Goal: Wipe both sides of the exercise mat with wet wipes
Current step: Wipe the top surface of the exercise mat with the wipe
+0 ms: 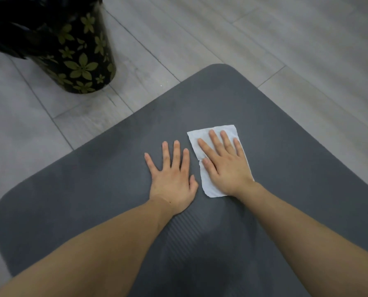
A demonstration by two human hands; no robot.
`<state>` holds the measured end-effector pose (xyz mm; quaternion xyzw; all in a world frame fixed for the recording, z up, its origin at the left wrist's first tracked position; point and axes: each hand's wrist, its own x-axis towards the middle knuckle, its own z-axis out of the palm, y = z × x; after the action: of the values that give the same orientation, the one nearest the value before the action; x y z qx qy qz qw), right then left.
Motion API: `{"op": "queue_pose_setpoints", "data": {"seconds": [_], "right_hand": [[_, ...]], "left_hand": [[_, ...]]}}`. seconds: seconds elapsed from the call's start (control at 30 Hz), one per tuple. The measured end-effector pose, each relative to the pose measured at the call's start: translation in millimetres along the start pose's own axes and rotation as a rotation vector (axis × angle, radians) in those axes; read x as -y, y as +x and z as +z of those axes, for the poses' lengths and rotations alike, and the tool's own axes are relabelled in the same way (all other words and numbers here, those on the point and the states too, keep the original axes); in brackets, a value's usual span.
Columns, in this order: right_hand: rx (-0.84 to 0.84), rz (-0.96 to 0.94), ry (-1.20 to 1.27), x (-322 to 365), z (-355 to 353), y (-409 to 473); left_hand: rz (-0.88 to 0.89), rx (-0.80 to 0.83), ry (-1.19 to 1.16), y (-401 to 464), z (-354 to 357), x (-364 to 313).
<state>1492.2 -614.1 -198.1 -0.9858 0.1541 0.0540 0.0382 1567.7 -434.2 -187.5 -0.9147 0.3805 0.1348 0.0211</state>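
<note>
A dark grey exercise mat lies flat on the floor, its rounded far corner pointing away from me. A white wet wipe is spread on the mat near its middle. My right hand presses flat on the wipe with straight fingers, covering most of it. Just left of the wipe, my left hand rests palm down on the bare mat, fingers spread. A damp, darker patch shows on the mat near my forearms.
A black bin with a gold flower print and a black liner bag stands on the grey plank floor at the upper left, a short way from the mat's far-left edge.
</note>
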Motion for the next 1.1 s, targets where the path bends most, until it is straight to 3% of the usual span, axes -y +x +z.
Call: {"op": "queue_pose_setpoints", "data": {"seconds": [0.37,0.47,0.53,0.67,0.8,0.87,0.97,1.1], "right_hand": [[0.015,0.034,0.011,-0.8,-0.8,-13.9],[0.04,-0.006,-0.005,7.4,0.4,-60.3],[0.067,-0.055,-0.009,9.9,-1.0,-77.8],[0.039,-0.09,0.019,23.1,-8.5,5.3],[0.044,-0.11,0.079,71.0,-19.2,144.9],[0.079,-0.147,0.047,85.5,-28.0,174.3],[0.067,-0.177,0.034,65.2,-23.1,143.5],[0.061,-0.178,-0.003,16.8,-11.7,17.5]], "left_hand": [[0.008,0.125,-0.147,9.2,-30.1,33.5],[-0.181,0.309,-0.141,23.6,-47.9,71.7],[-0.179,0.469,-0.195,31.8,-52.2,87.8],[-0.135,0.565,-0.246,38.4,-53.9,90.1],[-0.142,0.571,-0.213,39.3,-52.4,91.1],[-0.15,0.566,-0.216,38.7,-51.9,89.6],[-0.149,0.576,-0.217,38.2,-53.5,89.3],[-0.153,0.629,-0.22,39.6,-57.8,87.8]]}}
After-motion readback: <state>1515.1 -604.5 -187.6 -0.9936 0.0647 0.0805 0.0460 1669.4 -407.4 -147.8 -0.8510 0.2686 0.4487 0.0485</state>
